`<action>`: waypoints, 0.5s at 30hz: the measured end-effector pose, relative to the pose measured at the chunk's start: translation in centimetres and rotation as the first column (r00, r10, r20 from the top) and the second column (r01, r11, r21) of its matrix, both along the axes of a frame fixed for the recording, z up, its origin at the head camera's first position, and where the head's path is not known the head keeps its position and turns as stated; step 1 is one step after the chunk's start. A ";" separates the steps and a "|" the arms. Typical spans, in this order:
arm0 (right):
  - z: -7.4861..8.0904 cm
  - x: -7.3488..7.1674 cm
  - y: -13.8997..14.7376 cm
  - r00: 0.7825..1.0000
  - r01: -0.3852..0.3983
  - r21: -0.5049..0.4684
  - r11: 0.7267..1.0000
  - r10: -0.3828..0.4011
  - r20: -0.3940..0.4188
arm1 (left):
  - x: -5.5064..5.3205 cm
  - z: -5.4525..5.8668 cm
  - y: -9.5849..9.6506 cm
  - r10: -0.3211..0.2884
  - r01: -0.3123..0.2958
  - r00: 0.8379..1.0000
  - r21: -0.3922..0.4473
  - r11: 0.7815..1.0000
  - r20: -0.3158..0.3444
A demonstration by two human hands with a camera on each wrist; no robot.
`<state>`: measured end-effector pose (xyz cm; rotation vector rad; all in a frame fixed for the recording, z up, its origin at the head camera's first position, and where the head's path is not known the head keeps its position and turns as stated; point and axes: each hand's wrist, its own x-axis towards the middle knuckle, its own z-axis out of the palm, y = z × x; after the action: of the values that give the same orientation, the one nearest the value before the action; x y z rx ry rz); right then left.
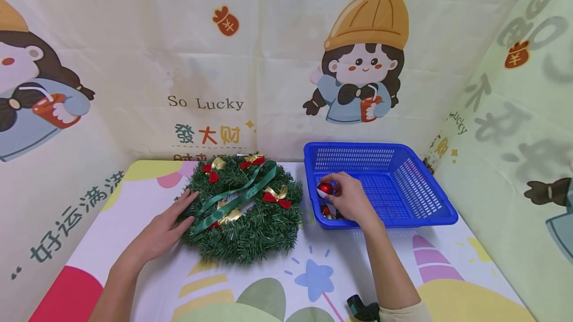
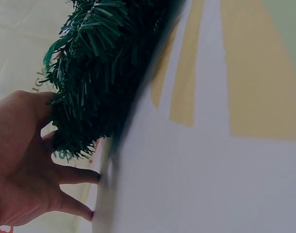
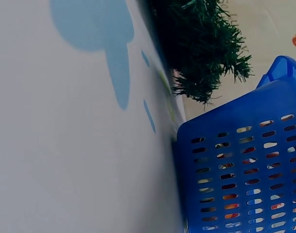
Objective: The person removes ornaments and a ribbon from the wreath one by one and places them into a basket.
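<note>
A green Christmas wreath (image 1: 250,242) with red and gold bows lies on the table, a dark green ribbon (image 1: 230,203) looped across its middle. My left hand (image 1: 160,232) rests at its left side with fingers spread over the needles; the left wrist view shows this hand (image 2: 26,165) against the wreath (image 2: 94,73). Between thumb and fingers my right hand (image 1: 351,200) pinches a red and white Christmas ball (image 1: 324,189), at the left end of a blue plastic basket (image 1: 403,223). More small Christmas balls (image 1: 328,211) lie in the basket below it, partly hidden by that hand.
The basket's slotted wall (image 3: 254,116) fills the right of the right wrist view, close beside the wreath (image 3: 201,43). A dark device (image 1: 363,308) sits by the right sleeve. Printed cloth walls (image 1: 277,63) enclose the table (image 1: 152,272) behind and at both sides.
</note>
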<state>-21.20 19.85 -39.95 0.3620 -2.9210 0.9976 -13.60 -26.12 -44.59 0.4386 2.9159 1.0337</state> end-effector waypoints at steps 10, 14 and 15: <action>0.0 -0.1 0.0 0.998 -0.053 0.049 0.997 0.052 0.020 | 0.1 0.2 0.1 0.010 -0.010 1.000 -0.005 1.000 -0.004; 0.0 0.0 0.1 0.997 -0.070 0.054 0.996 0.069 0.016 | 0.2 0.2 0.1 0.006 -0.006 1.000 -0.006 1.000 -0.008; 0.0 0.0 0.1 0.997 -0.074 0.055 0.996 0.073 0.015 | 0.2 0.3 0.1 0.004 -0.004 1.000 -0.005 1.000 -0.008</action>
<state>-21.23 19.92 -39.98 0.4704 -2.9725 0.9322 -13.43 -25.99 -44.34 0.4373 2.9271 1.0279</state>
